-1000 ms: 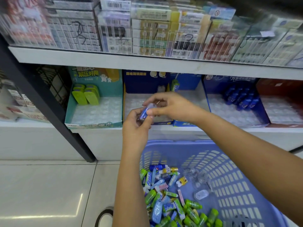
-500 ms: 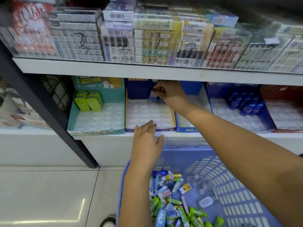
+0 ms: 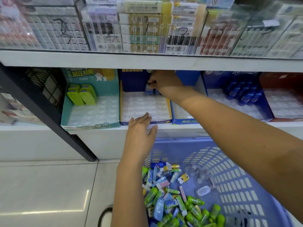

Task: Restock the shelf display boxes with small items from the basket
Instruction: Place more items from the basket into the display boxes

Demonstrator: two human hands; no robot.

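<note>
While left hand (image 3: 140, 128) lies spread, right hand (image 3: 164, 81) pinches a blue item (image 3: 148, 91) upright.

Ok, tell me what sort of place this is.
Most likely a small shop. Barcoded cartons are stacked behind a clear panel on the upper shelf, display boxes with slotted trays sit below, the right hand pinches a small blue item in one, and a basket holds loose stock.

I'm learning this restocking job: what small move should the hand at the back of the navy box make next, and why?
Probably release and withdraw toward the basket. The right hand pinches a small blue item standing in the back row of the navy box; most tray pockets are bare, and the left hand lies open at the front edge.
</note>
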